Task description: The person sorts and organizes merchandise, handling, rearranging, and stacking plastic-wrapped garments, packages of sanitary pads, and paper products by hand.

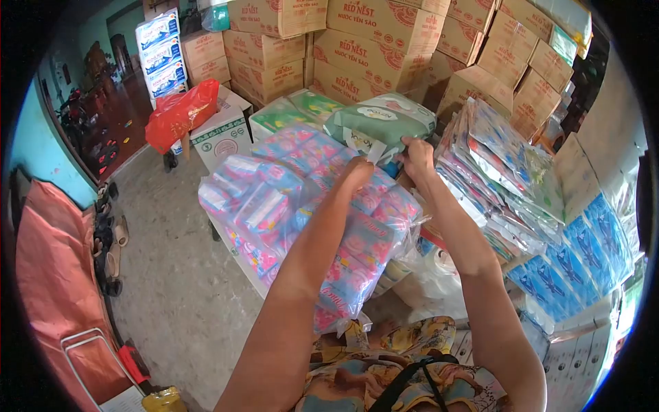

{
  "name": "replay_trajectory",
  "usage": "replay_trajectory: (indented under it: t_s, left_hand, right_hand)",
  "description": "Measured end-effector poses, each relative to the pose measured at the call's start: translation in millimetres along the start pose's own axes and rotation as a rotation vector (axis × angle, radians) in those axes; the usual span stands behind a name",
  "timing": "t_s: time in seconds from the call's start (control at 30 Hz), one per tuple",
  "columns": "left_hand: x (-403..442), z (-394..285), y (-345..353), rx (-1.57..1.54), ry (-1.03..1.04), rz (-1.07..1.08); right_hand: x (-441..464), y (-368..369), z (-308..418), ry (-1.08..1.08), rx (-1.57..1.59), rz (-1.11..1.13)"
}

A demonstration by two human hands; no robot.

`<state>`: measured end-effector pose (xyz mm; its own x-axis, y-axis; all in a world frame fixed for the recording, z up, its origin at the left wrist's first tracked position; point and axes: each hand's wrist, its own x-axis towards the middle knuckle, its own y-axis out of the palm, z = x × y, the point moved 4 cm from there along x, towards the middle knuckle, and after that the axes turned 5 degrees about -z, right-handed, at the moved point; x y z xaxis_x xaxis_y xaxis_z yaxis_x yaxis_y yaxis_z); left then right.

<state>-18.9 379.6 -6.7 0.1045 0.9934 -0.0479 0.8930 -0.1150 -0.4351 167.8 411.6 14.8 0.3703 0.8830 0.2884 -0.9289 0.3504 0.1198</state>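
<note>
A green plastic-wrapped package [381, 118] with white lettering lies on top of the stacked goods in front of me. My left hand [355, 174] is closed at its near edge, with the fingers pinched on a pale strip of the wrapping. At the package's right front corner, my right hand [416, 158] has its fingers bent and pressed against the wrapping. A small blue thing between the hands is mostly hidden. Under my left forearm are pink and blue packs [357, 254] in clear plastic bags. Behind them lies a green and yellow pack [285, 118].
Red Nest cartons [364, 51] are stacked along the back. To the right is a pile of flat plastic-wrapped packs [498, 168], with blue printed sheets [576, 250] beside it. A red bag [182, 115] rests by a white box [223, 141]. Shoes [113, 240] line the left wall.
</note>
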Motion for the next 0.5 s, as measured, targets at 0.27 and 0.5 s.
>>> replay_trajectory:
  t_s: [0.27,0.5]
  left_hand:
    - [1.3,-6.2,8.3,0.886,0.900,0.058]
    - [15.1,21.7,-0.9,-0.275,-0.312,0.111]
  right_hand:
    - [-7.4,35.7,127.0,0.239,0.465,-0.028]
    - [-29.3,40.3,187.0,0.262,0.628,0.111]
